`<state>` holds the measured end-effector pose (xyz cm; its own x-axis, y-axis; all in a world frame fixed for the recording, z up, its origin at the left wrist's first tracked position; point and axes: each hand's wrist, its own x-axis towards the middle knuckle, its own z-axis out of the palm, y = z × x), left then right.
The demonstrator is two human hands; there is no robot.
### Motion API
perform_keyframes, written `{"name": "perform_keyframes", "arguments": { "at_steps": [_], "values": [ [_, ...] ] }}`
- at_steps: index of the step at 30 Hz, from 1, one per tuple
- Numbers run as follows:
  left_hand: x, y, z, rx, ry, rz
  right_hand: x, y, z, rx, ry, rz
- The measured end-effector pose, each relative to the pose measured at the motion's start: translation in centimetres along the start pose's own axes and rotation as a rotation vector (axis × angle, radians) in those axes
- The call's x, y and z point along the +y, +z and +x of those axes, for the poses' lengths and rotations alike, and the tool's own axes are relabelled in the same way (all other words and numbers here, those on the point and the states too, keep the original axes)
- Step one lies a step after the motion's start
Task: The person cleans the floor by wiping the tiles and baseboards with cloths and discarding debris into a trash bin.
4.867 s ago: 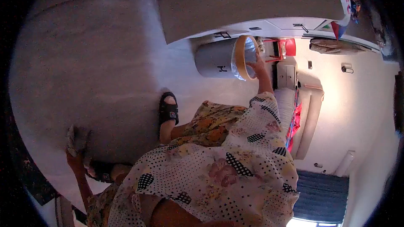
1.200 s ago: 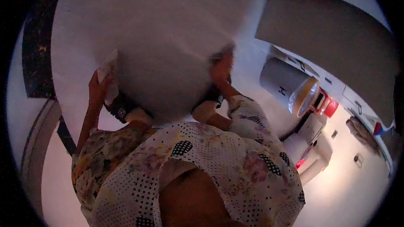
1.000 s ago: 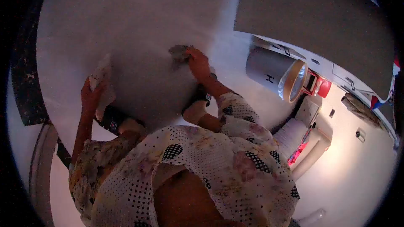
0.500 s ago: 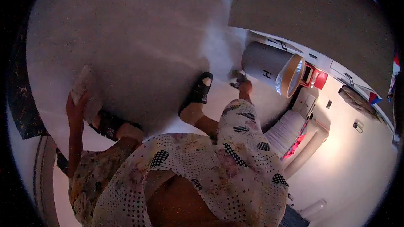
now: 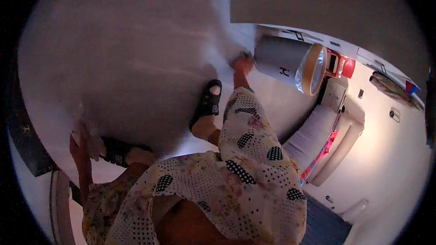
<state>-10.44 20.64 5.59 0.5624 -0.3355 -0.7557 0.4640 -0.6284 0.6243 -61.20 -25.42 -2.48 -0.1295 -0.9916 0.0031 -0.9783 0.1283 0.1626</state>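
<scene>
My left hand (image 5: 81, 144), low at the left beside my sandalled foot, is closed round a pale, limp thing (image 5: 94, 147) that looks like cloth or paper; motion smears its outline. My right hand (image 5: 243, 66) reaches forward over the floor, just left of a grey bin (image 5: 277, 59) with a wooden rim and a shiny liner. Its fingers are closed on a small, dark, crumpled thing (image 5: 246, 55), mostly hidden by the hand. What kind of thing it is I cannot make out.
Black sandals (image 5: 206, 104) are on my feet on the pale floor (image 5: 136, 41). White drawers (image 5: 368, 56) run under a dark top (image 5: 318, 0). To the right stand a red object (image 5: 348, 68), a seat with a lilac-grey cushion (image 5: 309, 134), and a blue mat (image 5: 327, 222).
My right hand has moved forward and left, away from the bin's lower side. The left hand has dropped nearer to my body with the pale thing. The view has shifted slightly.
</scene>
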Motion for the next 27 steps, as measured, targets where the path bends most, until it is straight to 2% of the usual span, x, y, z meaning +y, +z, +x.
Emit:
{"name": "perform_keyframes", "arguments": {
  "at_steps": [2, 3, 5, 8, 10, 12, 13, 15, 17, 19, 21, 22, 23, 26, 27],
  "values": [
    [-0.8, 0.0, 0.4, -0.005, 0.099, 0.104, -5.3, -0.1, -1.8, 0.118, -0.161, 0.101],
    [-0.9, 0.3, 0.6, -0.006, 0.153, 0.149, -7.6, 0.0, -2.4, 0.119, -0.162, 0.235],
    [1.3, 1.8, 0.2, -0.096, 0.130, 0.045, -10.6, -3.0, -6.1, 0.203, -0.481, 0.484],
    [2.8, 3.0, 0.2, -0.124, 0.151, 0.031, -10.6, -6.6, -8.0, -0.271, -0.601, 0.721],
    [3.2, 2.7, 0.5, -0.110, 0.183, 0.093, -10.3, -11.7, -8.5, -0.429, -0.415, 0.776],
    [3.3, 1.8, 0.6, -0.094, 0.213, 0.175, -7.8, -13.2, -7.0, -0.423, -0.286, 0.711],
    [3.3, 1.6, 0.4, -0.091, 0.216, 0.152, -5.0, -11.5, -5.8, -0.339, -0.248, 0.620],
    [3.4, 1.3, 0.1, -0.080, 0.223, 0.108, 1.5, -7.9, -3.5, -0.379, -0.062, 0.378],
    [2.8, 1.4, 0.1, -0.031, 0.158, 0.122, 4.7, -7.8, -3.9, -0.422, 0.043, 0.105],
    [3.3, 1.7, -0.2, -0.038, 0.140, 0.084, 9.4, 0.5, -4.5, -0.386, -0.009, 0.285],
    [4.6, 2.7, -1.4, -0.105, 0.161, 0.000, 6.9, 3.3, -4.6, -0.363, -0.104, 0.112],
    [3.1, 2.2, -0.6, -0.043, 0.089, -0.056, 1.6, 2.1, -5.3, -0.352, -0.171, -0.152],
    [3.7, 2.3, -0.9, -0.070, 0.121, -0.065, -2.6, 1.3, -6.2, -0.334, -0.236, -0.416],
    [5.7, 2.8, -1.4, -0.103, 0.204, -0.024, -10.9, 0.3, -8.7, -0.400, -0.246, -0.448],
    [5.5, 2.6, -1.1, -0.078, 0.220, 0.027, -12.8, -0.2, -9.8, -0.334, -0.205, -0.330]
  ]
}}
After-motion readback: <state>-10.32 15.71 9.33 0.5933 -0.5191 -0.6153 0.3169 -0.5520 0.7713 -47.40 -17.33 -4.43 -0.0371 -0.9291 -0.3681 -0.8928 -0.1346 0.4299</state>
